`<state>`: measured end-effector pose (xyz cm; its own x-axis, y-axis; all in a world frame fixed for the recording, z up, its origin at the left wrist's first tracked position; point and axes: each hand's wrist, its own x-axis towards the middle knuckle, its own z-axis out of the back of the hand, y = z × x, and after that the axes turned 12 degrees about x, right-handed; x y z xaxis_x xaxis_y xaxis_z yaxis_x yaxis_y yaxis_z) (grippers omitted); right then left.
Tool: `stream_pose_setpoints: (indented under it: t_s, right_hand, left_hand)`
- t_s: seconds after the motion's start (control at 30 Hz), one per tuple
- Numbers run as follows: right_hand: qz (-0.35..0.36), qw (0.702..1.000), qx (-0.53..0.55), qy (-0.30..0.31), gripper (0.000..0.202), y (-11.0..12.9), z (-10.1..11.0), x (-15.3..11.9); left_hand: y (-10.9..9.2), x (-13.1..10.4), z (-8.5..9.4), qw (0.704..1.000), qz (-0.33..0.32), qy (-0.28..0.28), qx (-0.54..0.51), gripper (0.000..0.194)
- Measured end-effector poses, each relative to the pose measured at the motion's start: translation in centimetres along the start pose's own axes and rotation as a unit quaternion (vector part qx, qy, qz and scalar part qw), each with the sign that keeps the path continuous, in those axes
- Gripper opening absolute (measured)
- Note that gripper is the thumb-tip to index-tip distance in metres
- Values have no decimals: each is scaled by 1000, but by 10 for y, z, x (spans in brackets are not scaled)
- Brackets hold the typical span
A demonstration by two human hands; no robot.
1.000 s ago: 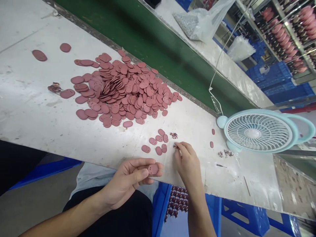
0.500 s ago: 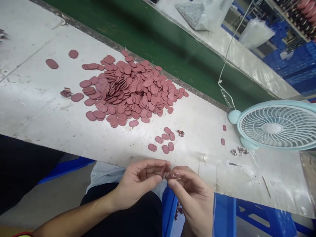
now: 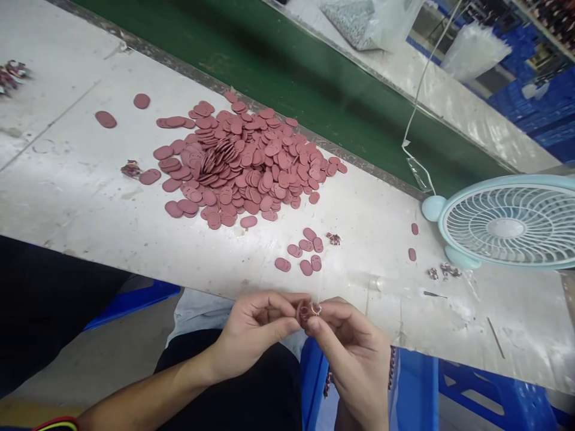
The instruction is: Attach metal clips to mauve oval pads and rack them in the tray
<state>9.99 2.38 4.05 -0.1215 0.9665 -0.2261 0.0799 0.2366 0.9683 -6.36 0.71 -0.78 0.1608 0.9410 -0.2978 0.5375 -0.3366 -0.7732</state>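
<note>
At the table's front edge, my left hand (image 3: 263, 323) pinches a small reddish oval piece (image 3: 302, 311) between thumb and fingers. Close against it, my right hand (image 3: 348, 341) holds a small shiny ring-like part (image 3: 315, 309) at its fingertips. The two sets of fingertips almost meet, and they partly cover both parts. Beyond my hands lie several loose reddish ovals (image 3: 306, 245), some with small holes, beside a small dark-and-white cluster (image 3: 333, 239). A large heap of the same ovals (image 3: 251, 161) spreads over the white table (image 3: 90, 209).
A light blue fan (image 3: 505, 227) stands at the right, its white cable (image 3: 415, 108) running up. Nearby lie small clusters (image 3: 444, 272) and a thin stick (image 3: 496, 338). A green strip (image 3: 278, 78) runs behind the table. Blue bins (image 3: 415, 389) sit below its front edge.
The view has shifted slightly, so table items appear a little to the right. The oval and the ring-like part have turned and come closer together between my fingertips.
</note>
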Motion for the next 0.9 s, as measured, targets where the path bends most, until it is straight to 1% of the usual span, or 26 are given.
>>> stream_pose_setpoints:
  t_s: [0.27, 0.43, 0.7, 0.9]
  right_hand:
    - [-17, 997, 76, 8, 4, 2, -5, 5]
    - [-15, 996, 83, 12, 5, -2, -4, 5]
    - [10, 994, 106, -5, 7, -8, -4, 3]
    - [8, 994, 111, -19, 4, -10, -4, -1]
  left_hand:
    - [-2, -3, -7, 1000, -8, -28, 11, 7]
    - [-2, -4, -8, 999, -8, -32, 6, 8]
    - [-2, -2, -13, 999, -17, -28, 4, 7]
    - [-2, -2, -14, 999, -18, -23, 42, 6]
